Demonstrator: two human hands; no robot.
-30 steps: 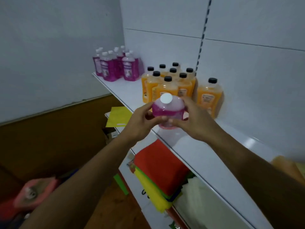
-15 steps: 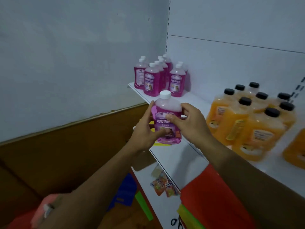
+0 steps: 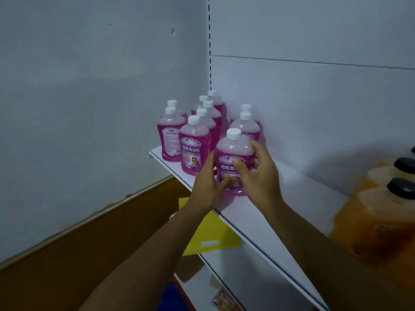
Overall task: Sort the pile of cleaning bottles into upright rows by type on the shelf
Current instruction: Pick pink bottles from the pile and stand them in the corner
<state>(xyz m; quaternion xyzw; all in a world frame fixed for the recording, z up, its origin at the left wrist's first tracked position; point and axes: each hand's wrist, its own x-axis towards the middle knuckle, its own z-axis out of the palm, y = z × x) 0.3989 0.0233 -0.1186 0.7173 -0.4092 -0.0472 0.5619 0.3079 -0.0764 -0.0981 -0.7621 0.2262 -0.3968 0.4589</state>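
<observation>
A pink bottle with a white cap (image 3: 233, 151) stands upright on the white shelf (image 3: 265, 212), just in front of the right row of pink bottles. My left hand (image 3: 207, 187) holds its left side low down, thumb on the label. My right hand (image 3: 258, 173) grips its right side, thumb across the label and fingers curled behind. Several more pink bottles (image 3: 194, 149) stand upright in rows at the shelf's far left corner. Orange bottles with black caps (image 3: 386, 209) stand at the right edge of view, blurred.
The white back panel (image 3: 314, 108) rises right behind the rows. A grey wall (image 3: 89, 108) closes the left side. Below the shelf lie a yellow sheet (image 3: 211, 236) and a lower shelf (image 3: 235, 286) with small packets.
Both hands carried the pink bottle left along the shelf, from in front of the orange bottles to the pink group, and it now stands on the shelf. The view swung left.
</observation>
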